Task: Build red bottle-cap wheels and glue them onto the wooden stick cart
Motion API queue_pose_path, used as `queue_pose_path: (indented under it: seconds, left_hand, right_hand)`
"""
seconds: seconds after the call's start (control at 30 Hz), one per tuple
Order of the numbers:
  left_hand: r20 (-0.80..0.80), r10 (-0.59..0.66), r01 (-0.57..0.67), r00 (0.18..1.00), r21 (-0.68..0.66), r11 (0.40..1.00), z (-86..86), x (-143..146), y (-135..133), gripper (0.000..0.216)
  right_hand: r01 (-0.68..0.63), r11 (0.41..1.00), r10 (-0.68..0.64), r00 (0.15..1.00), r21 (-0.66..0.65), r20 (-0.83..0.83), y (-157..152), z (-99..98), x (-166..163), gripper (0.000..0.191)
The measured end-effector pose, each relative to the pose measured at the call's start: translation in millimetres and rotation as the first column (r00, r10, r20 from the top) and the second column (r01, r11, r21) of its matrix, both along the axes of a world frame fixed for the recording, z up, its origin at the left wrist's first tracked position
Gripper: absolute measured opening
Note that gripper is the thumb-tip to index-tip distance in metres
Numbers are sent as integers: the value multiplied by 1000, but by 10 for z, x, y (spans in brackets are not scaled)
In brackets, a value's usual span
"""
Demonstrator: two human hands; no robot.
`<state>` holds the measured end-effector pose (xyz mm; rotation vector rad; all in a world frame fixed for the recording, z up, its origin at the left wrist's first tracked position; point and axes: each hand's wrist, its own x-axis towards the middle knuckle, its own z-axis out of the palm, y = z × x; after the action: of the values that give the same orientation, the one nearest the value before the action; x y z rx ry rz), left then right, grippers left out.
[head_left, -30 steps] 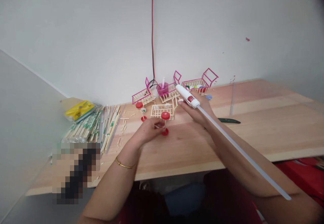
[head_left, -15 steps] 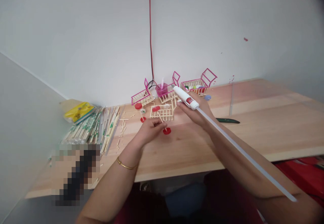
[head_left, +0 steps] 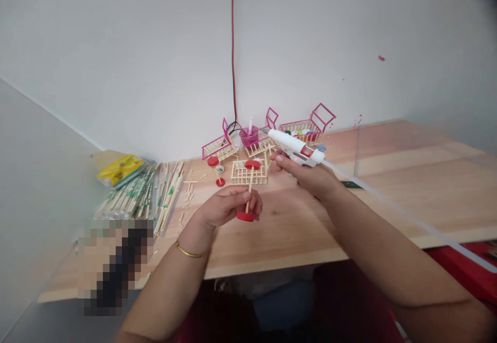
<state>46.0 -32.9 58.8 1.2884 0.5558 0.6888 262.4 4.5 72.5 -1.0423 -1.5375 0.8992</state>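
Between the fingers of my left hand (head_left: 229, 204) is a wooden stick with a red bottle cap (head_left: 246, 217) at each end, like a wheel axle, held upright. My right hand (head_left: 310, 175) is closed around a white hot glue gun (head_left: 297, 146), its nozzle pointing to the upper left and a long clear glue stick (head_left: 388, 206) trailing from its back. Just beyond my left hand sits a small unpainted stick basket (head_left: 238, 172). To its left stands another stick with red caps (head_left: 220, 181) at its ends.
Pink-rimmed stick baskets (head_left: 213, 150) and a pink cup (head_left: 249, 137) line the wall. At left lie packaged chopsticks (head_left: 124, 198), loose sticks (head_left: 171, 193) and a yellow bag (head_left: 122, 171). A dark green tool (head_left: 351, 184) lies partly behind my right arm. A cable (head_left: 233, 48) hangs down the wall.
My left hand has lifted the capped stick off the table and turned it more upright, toward me. The glue gun has shifted slightly right, and its glue stick has swung to the right.
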Motion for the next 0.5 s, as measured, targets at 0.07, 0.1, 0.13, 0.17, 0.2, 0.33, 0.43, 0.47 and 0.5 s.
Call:
queue_pose_path:
  seconds: [0.07, 0.1, 0.13, 0.17, 0.2, 0.33, 0.43, 0.47, 0.5]
  left_hand:
    - [-35, -93, 92, 995, -27, 995, 0, 1, -22, 33]
    - [-58, -130, 129, 990, -29, 991, -3, 5, -27, 33]
    - [-88, -157, 156, 984, -21, 988, -6, 9, -28, 33]
    - [-125, -172, 172, 977, -5, 985, -8, 14, -26, 33]
    - [-166, -176, 181, 970, 16, 983, -10, 19, -21, 34]
    - [-313, -155, 199, 937, 114, 973, -10, 35, 12, 36]
    - [-337, -126, 184, 933, 145, 972, -25, 43, 39, 37]
    - [-330, -115, 172, 937, 148, 974, -34, 45, 47, 37]
    - [-325, -101, 159, 940, 155, 975, -44, 46, 54, 36]
  right_hand:
    - [-142, 988, 139, 989, -57, -47, -22, 10, 11, 32]
    - [-198, 977, 193, 979, -76, -63, -29, 9, 18, 33]
    - [-246, 965, 239, 968, -90, -77, -34, 3, 24, 34]
    - [-288, 953, 279, 956, -99, -97, -36, -6, 30, 34]
    - [-328, 939, 314, 941, -108, -122, -37, -17, 33, 35]
    - [-446, 880, 410, 887, -165, -214, -26, -59, 30, 41]
    - [-442, 875, 395, 888, -196, -237, -10, -95, 28, 40]
    - [-437, 877, 389, 890, -200, -240, -4, -108, 29, 39]
    - [-433, 879, 385, 891, -201, -238, 1, -119, 33, 38]
